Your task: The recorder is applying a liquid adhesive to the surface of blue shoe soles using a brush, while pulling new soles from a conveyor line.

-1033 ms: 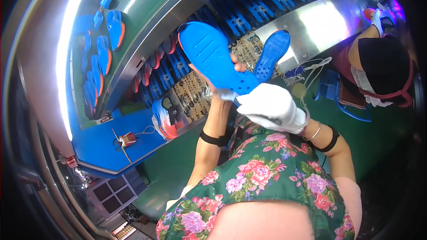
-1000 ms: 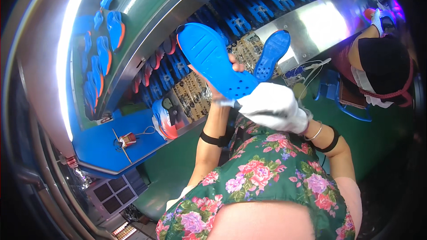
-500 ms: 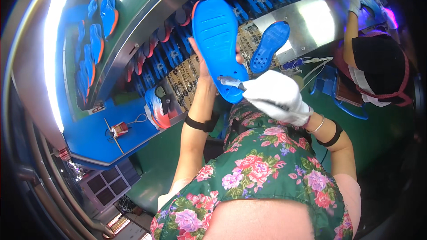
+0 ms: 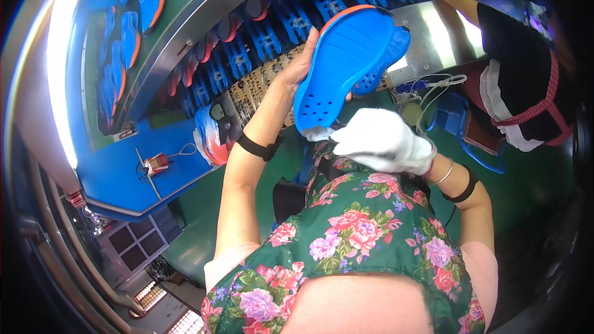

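Observation:
A blue shoe sole with an orange edge is held up in front of me, tilted, its ridged inner face towards me and its heel with round holes low. My bare left hand grips its left side; fingertips also show at its right edge. In a white glove, my right hand is closed on a small brush, whose pale bristles are at the heel's lower rim. The brush handle is mostly hidden in the glove. Another blue sole lies behind, partly covered by the held one.
Behind is a patterned cardboard strip beside a metal ledge and a row of blue holders. More soles lie on the left. A blue and orange shoe part sits nearby. A co-worker reaches in at right.
The held sole has swung clockwise, its toe going right. The brush has gone from the heel's inner face to its lower rim. The co-worker's arm now reaches further left across the back.

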A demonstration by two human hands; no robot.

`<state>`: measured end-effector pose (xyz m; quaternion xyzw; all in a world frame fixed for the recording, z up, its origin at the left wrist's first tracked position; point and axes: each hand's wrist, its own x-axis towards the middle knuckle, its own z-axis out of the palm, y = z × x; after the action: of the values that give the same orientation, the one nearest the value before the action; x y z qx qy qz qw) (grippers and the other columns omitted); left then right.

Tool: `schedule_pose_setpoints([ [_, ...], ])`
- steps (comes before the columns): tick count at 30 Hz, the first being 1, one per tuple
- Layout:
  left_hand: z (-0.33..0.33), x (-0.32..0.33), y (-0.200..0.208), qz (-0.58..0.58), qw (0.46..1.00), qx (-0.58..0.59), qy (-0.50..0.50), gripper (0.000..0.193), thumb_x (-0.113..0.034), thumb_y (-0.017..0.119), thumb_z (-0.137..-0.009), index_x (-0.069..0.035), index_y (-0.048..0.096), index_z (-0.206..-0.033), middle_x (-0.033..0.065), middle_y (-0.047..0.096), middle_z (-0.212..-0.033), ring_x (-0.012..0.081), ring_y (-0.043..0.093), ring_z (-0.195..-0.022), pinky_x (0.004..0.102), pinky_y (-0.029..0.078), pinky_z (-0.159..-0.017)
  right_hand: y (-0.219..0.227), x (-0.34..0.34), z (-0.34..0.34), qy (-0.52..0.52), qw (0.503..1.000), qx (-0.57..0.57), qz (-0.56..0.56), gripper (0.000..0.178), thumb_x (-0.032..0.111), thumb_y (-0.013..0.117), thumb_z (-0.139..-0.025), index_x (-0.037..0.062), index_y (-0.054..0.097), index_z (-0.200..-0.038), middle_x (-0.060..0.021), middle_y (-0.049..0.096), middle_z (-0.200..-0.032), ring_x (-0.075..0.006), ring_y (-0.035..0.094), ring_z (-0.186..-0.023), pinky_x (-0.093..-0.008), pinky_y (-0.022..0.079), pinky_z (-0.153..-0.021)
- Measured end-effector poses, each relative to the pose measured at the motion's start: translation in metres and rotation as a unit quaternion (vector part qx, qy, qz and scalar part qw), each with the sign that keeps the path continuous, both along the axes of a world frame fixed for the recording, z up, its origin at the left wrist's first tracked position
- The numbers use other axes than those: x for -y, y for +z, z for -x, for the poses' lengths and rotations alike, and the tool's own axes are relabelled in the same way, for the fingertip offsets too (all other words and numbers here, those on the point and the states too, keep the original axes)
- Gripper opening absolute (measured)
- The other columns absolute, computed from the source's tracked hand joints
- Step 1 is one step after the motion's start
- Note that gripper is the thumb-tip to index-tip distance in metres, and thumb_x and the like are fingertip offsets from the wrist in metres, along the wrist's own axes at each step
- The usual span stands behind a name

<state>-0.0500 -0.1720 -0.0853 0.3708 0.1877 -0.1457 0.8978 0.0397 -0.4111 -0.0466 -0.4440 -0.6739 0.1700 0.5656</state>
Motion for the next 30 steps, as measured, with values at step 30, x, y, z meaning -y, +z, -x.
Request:
schedule_pose_setpoints([
  [30,0.028,0.101,-0.016,0.22,0.923,0.062,0.31,0.093,-0.065,0.06,-0.083,-0.006,0.04,-0.152,0.0235,0.05,-0.148,0.0431,0.052,-0.131,0.0607,0.043,-0.11,0.004,0.008,-0.028,-0.241,0.947,-0.205,0.058,0.022,-0.001,0.081,-0.078,0.0029,0.077,-0.1,-0.011,0.077,-0.098,-0.0199,0.073,-0.088,-0.0325,0.058,-0.079],
])
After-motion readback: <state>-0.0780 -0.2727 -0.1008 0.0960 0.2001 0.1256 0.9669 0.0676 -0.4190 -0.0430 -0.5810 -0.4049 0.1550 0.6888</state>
